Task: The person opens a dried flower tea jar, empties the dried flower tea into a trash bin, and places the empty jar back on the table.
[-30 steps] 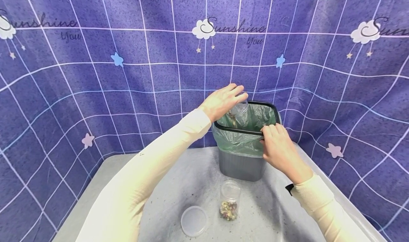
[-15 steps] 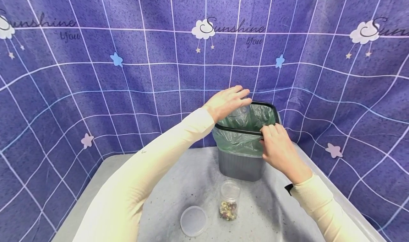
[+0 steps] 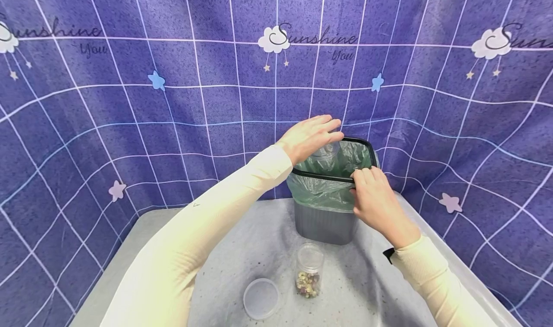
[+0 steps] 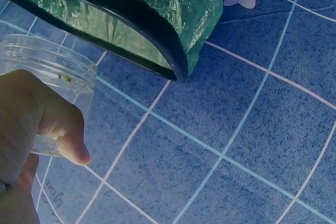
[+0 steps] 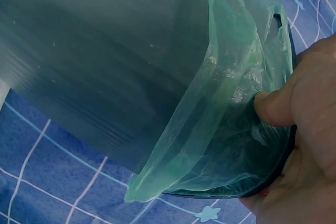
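My left hand (image 3: 308, 137) grips a clear jar (image 4: 79, 72), tipped with its mouth toward the bin's opening. A few small brownish bits cling inside near its neck in the left wrist view. In the head view the fingers partly hide this jar. My right hand (image 3: 373, 192) holds the black rim (image 3: 324, 176) of a grey bin (image 3: 326, 224) at its near right corner. A green bag (image 5: 231, 93) lines the bin and folds over the outside; my right thumb (image 5: 273, 109) presses on it.
A second clear jar (image 3: 308, 272), part filled with dried flower-like pieces (image 3: 307, 284), stands in front of the bin. Left of it a round translucent lid (image 3: 261, 298) lies on the grey tabletop (image 3: 229, 264). A purple-blue gridded curtain (image 3: 216, 101) hangs close behind and at both sides.
Brown bits seen at the jar's mouth a second ago no longer show there. My left hand has shifted slightly right over the bin with the jar. My right hand keeps its hold on the rim.
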Available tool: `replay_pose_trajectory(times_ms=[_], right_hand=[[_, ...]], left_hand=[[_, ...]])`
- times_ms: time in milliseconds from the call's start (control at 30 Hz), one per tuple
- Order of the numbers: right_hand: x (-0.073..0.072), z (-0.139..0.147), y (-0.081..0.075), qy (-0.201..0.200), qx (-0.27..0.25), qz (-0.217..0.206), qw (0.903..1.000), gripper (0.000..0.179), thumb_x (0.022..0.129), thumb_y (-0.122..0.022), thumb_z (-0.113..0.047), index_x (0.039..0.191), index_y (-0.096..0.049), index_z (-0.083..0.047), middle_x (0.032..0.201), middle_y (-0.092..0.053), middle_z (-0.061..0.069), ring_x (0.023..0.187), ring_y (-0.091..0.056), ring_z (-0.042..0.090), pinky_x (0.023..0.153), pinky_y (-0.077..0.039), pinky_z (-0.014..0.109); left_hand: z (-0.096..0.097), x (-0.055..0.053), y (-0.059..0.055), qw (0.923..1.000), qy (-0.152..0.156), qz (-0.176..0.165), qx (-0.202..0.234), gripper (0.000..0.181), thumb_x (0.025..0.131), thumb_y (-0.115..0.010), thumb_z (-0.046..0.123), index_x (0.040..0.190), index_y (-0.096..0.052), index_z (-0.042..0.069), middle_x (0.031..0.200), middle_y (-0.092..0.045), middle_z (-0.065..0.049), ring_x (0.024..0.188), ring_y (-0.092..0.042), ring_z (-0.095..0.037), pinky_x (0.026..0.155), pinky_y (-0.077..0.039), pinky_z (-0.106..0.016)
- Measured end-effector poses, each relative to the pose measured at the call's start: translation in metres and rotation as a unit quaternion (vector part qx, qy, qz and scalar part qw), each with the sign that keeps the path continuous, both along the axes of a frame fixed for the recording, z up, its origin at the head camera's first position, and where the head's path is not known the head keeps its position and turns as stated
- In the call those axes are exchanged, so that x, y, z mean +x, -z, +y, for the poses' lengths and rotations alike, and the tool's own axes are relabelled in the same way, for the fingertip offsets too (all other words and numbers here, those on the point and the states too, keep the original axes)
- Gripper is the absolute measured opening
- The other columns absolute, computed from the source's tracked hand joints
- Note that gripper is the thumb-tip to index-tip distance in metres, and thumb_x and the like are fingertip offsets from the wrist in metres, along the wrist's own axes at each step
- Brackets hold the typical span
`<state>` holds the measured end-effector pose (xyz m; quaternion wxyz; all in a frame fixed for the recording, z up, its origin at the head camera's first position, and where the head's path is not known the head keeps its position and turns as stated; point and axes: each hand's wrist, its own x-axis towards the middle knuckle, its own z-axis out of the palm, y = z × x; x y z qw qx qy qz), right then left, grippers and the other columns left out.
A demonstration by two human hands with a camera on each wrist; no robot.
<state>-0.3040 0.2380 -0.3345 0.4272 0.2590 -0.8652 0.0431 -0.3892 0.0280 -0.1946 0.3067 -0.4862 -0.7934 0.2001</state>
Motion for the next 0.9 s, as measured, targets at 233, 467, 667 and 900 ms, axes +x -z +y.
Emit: replay_pose_trajectory(times_ms=[233, 467, 667, 900], right_hand=[[0.001, 0.0, 0.001, -0.002, -0.001, 0.001, 1.0, 0.028, 0.077, -0.075, -0.002, 0.094, -0.052, 0.001, 0.083, -0.049, 0.015, 0.082, -0.046, 0.042, 0.081, -0.039, 0.053], [0.001, 0.0, 0.001, -0.002, 0.001, 0.004, 1.0, 0.028, 0.076, -0.075, -0.002, 0.093, -0.053, 0.002, 0.083, -0.049, 0.015, 0.081, -0.046, 0.042, 0.081, -0.039, 0.053], [0.0, 0.0, 0.0, 0.0, 0.002, -0.002, 1.0, 0.028, 0.078, -0.074, -0.003, 0.095, -0.053, 0.002, 0.084, -0.049, 0.015, 0.082, -0.046, 0.042, 0.082, -0.039, 0.053], [0.001, 0.0, 0.0, 0.001, -0.001, 0.002, 1.0, 0.029, 0.077, -0.075, -0.002, 0.095, -0.053, 0.002, 0.083, -0.049, 0.015, 0.082, -0.046, 0.042, 0.082, -0.039, 0.053]], left_hand=[[0.0, -0.001, 0.002, 0.9999, 0.004, -0.007, 0.007, 0.04, 0.103, -0.05, 0.005, 0.139, -0.059, 0.018, 0.155, -0.049, -0.007, 0.14, -0.047, -0.029, 0.121, -0.034, -0.037], [-0.005, -0.003, 0.005, 0.9996, 0.019, -0.007, 0.021, 0.051, 0.095, -0.057, -0.009, 0.141, -0.056, 0.013, 0.152, -0.05, -0.012, 0.137, -0.05, -0.031, 0.119, -0.036, -0.036], [-0.015, -0.003, 0.006, 0.997, 0.027, -0.042, 0.06, 0.064, 0.085, -0.06, -0.018, 0.143, -0.053, 0.009, 0.147, -0.05, -0.011, 0.135, -0.049, -0.028, 0.12, -0.035, -0.034], [-0.027, -0.003, 0.009, 0.9896, 0.016, -0.096, 0.106, 0.089, 0.07, -0.073, -0.014, 0.152, -0.043, 0.006, 0.151, -0.046, -0.011, 0.143, -0.043, -0.027, 0.123, -0.029, -0.032]])
